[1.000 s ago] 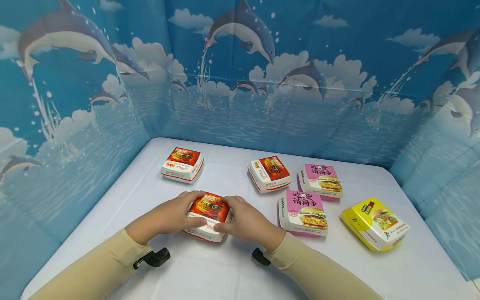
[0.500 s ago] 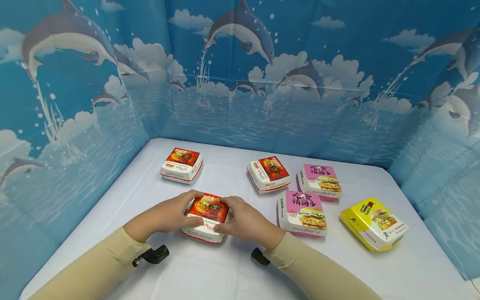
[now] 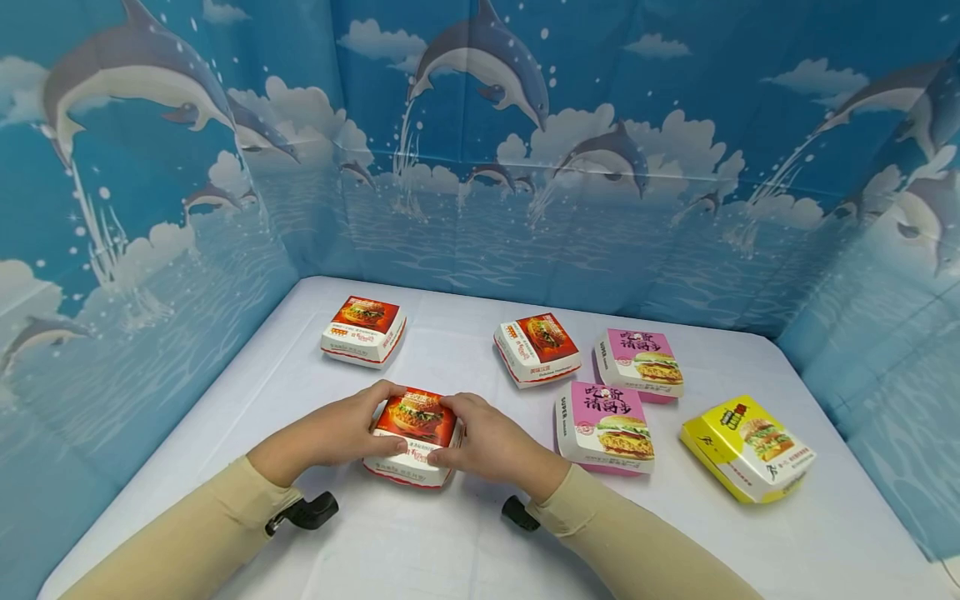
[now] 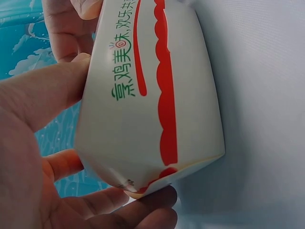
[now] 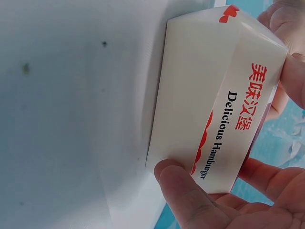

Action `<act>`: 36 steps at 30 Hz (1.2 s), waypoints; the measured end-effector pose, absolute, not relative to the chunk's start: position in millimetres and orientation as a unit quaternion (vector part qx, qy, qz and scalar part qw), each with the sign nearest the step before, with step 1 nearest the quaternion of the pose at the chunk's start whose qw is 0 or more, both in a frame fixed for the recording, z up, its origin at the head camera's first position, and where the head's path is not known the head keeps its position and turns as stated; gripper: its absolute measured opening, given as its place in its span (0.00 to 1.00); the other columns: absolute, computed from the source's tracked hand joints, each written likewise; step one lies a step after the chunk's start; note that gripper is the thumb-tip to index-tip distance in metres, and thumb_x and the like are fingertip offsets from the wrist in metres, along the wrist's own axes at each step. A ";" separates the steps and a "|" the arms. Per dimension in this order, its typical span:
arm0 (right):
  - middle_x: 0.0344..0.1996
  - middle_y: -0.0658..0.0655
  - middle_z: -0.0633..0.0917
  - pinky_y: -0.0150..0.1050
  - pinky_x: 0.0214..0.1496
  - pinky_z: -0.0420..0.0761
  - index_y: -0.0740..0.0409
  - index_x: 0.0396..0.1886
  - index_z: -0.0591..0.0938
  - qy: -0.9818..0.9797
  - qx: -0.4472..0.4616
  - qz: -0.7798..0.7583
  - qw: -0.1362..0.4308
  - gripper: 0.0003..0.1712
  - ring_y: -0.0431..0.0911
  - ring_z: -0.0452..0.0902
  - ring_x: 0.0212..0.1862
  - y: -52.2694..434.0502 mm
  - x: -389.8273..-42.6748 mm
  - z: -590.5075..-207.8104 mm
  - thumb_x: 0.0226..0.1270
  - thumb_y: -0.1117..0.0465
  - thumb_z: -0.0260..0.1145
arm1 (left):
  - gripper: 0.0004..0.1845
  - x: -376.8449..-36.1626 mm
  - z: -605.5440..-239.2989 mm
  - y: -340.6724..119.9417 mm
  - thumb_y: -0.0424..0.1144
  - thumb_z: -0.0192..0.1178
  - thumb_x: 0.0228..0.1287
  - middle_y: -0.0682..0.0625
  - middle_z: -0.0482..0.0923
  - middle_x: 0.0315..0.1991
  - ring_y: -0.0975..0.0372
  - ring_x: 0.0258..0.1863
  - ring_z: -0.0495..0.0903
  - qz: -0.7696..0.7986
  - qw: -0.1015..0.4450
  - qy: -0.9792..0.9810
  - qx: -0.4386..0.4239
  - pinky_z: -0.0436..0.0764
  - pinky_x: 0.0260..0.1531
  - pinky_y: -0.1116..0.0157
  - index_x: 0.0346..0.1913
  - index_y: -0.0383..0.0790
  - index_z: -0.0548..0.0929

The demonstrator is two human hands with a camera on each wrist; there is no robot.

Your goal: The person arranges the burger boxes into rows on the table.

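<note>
A red-and-white hamburger box (image 3: pixel 416 425) with a burger picture on its lid sits on the white table, between both hands. My left hand (image 3: pixel 348 429) holds its left side, thumb on the near top edge. From the other side my right hand (image 3: pixel 491 442) grips it, its thumb close to the left one. In the left wrist view, fingers (image 4: pixel 114 205) reach round the corner of the box (image 4: pixel 128 129), whose scalloped red trim shows. The right wrist view has the side of the box (image 5: pixel 209 109) lettered "Delicious Hamburger", with fingers (image 5: pixel 183 195) against its lower corner.
Two more red-and-white boxes stand farther back, one at left (image 3: pixel 363 331) and one mid-table (image 3: pixel 537 348). Two pink boxes are to the right, the front one (image 3: pixel 606 427) overlapping the rear one (image 3: pixel 641 362). A yellow-and-white box (image 3: pixel 747 448) lies far right. Dolphin-print cloth (image 3: pixel 480 225) walls the table (image 3: pixel 420 550).
</note>
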State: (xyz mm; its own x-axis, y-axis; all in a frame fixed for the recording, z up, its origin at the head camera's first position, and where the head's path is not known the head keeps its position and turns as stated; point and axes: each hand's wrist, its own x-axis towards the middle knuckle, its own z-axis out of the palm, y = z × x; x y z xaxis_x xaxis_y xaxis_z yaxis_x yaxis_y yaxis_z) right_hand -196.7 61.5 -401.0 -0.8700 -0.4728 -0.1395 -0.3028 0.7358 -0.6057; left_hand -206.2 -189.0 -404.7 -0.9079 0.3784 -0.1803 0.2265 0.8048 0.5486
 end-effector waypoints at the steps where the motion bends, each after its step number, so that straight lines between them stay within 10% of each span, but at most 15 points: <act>1: 0.75 0.58 0.73 0.52 0.76 0.74 0.58 0.78 0.69 0.921 -0.211 -0.295 0.143 0.50 0.52 0.73 0.72 61.6 -196.6 -400.8 0.62 0.47 0.81 | 0.41 -206.3 -404.7 -188.9 0.61 0.72 0.63 0.47 0.78 0.68 0.57 0.58 0.78 0.267 0.141 0.940 0.161 0.79 0.61 0.46 0.73 0.50 0.68; 36: 0.74 0.57 0.74 0.52 0.76 0.75 0.58 0.79 0.68 0.917 -0.222 -0.295 0.149 0.49 0.50 0.73 0.71 62.4 -198.6 -401.8 0.63 0.48 0.80 | 0.43 -204.4 -404.7 -189.4 0.62 0.73 0.61 0.46 0.78 0.67 0.57 0.58 0.78 0.269 0.141 0.939 0.161 0.78 0.62 0.46 0.72 0.48 0.68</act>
State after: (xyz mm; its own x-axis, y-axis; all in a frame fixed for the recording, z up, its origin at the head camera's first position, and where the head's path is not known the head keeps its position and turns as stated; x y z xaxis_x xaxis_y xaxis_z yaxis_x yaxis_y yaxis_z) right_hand -198.6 62.4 -401.8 -0.8568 -0.4956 -0.1423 -0.3197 0.7271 -0.6075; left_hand -204.4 -189.4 -404.7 -0.9085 0.3777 -0.1790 0.2259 0.8039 0.5501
